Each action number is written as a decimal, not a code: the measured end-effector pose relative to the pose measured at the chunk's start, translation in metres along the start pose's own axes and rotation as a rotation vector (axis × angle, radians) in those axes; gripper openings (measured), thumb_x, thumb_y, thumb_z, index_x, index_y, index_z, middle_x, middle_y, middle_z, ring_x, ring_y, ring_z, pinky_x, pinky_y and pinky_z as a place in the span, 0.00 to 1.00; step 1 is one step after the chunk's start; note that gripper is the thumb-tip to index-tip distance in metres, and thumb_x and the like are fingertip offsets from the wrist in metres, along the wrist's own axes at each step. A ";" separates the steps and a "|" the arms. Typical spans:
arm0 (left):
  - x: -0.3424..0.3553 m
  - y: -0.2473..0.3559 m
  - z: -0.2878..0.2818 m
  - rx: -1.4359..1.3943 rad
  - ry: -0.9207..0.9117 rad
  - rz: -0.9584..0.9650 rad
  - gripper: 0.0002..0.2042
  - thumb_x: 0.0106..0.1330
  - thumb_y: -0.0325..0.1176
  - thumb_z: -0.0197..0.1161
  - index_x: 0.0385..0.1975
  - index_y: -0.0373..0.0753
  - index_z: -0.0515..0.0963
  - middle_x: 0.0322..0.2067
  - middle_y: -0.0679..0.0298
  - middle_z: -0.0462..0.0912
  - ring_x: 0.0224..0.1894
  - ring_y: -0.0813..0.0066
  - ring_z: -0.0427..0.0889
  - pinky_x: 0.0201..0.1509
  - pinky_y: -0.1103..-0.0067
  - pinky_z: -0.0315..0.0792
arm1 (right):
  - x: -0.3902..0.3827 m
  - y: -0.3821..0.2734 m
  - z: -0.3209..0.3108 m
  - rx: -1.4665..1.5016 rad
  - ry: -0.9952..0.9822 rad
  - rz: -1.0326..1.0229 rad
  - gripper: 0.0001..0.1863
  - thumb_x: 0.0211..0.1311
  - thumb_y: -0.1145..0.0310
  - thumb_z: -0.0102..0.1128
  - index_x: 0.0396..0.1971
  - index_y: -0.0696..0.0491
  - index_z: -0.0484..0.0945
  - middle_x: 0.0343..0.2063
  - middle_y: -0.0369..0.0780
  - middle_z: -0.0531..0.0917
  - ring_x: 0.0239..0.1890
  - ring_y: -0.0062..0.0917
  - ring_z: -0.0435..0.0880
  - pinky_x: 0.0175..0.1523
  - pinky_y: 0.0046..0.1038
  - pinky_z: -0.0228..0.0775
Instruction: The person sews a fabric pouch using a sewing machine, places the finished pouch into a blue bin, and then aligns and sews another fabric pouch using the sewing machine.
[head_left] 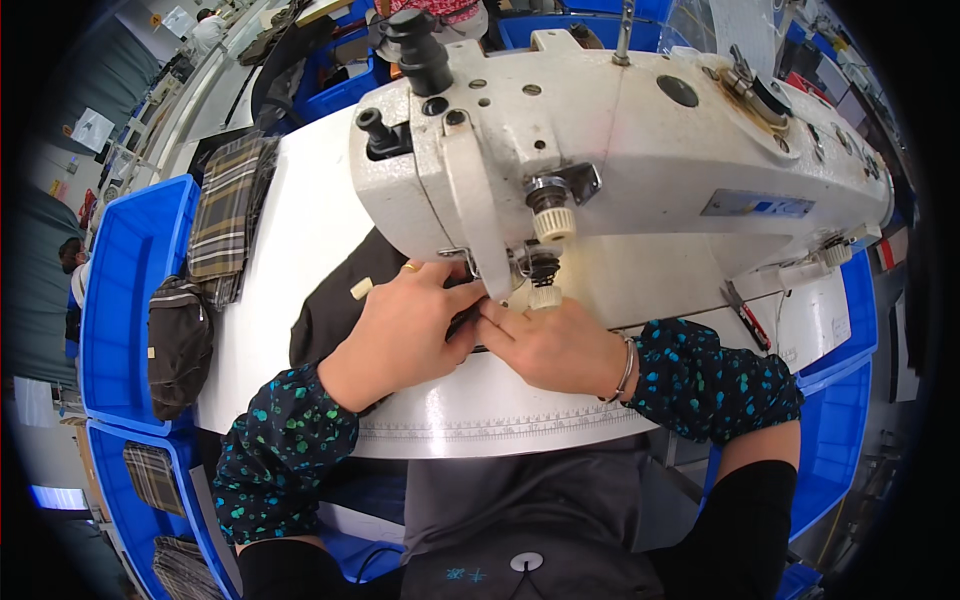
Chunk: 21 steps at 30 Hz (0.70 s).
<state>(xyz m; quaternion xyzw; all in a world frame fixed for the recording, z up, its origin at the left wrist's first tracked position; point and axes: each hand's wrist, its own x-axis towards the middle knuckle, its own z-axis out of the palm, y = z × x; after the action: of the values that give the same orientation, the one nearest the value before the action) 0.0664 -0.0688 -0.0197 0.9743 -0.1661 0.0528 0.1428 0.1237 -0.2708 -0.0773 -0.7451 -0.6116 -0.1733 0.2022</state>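
A white industrial sewing machine (620,130) reaches across the white table from the right. Dark cloth (325,320) lies under its head, with a small pale tab (361,289) on top. My left hand (400,325) has its fingers bent onto the cloth by the needle area, thumb and fingertips pinching its edge. Close beside it, my right hand (560,350) grips the near right edge of the cloth, fingertips almost touching the left ones. The machine head and my fingers hide the needle and presser foot.
Folded plaid cloth (232,205) and a dark zipped pouch (180,345) sit at the left, by a blue bin (130,260). Red-handled snips (748,318) lie on the table at right. A ruler strip (520,426) follows the front edge. More blue bins stand around.
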 end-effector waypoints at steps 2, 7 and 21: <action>0.000 0.002 -0.002 -0.017 -0.012 0.011 0.22 0.54 0.34 0.71 0.51 0.43 0.85 0.40 0.58 0.82 0.40 0.56 0.83 0.42 0.67 0.78 | -0.001 0.002 -0.001 0.004 0.006 -0.011 0.11 0.54 0.69 0.61 0.36 0.58 0.79 0.39 0.43 0.86 0.25 0.25 0.85 0.26 0.27 0.76; 0.002 0.009 -0.005 -0.003 -0.055 0.003 0.22 0.55 0.35 0.70 0.50 0.37 0.84 0.40 0.55 0.82 0.40 0.53 0.83 0.43 0.66 0.78 | -0.003 0.003 -0.003 0.019 -0.008 -0.022 0.09 0.54 0.69 0.61 0.34 0.57 0.80 0.30 0.39 0.83 0.24 0.25 0.85 0.25 0.28 0.74; -0.002 -0.013 0.018 -0.107 0.171 -0.046 0.09 0.64 0.32 0.64 0.39 0.36 0.84 0.35 0.55 0.84 0.39 0.53 0.82 0.40 0.65 0.78 | -0.003 0.012 -0.001 -0.022 -0.060 0.034 0.06 0.53 0.70 0.60 0.30 0.54 0.77 0.18 0.35 0.77 0.21 0.29 0.83 0.24 0.32 0.72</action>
<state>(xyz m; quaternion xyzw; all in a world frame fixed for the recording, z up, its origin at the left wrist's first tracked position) 0.0697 -0.0614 -0.0407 0.9608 -0.1337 0.1236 0.2093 0.1352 -0.2758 -0.0794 -0.7623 -0.6028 -0.1540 0.1783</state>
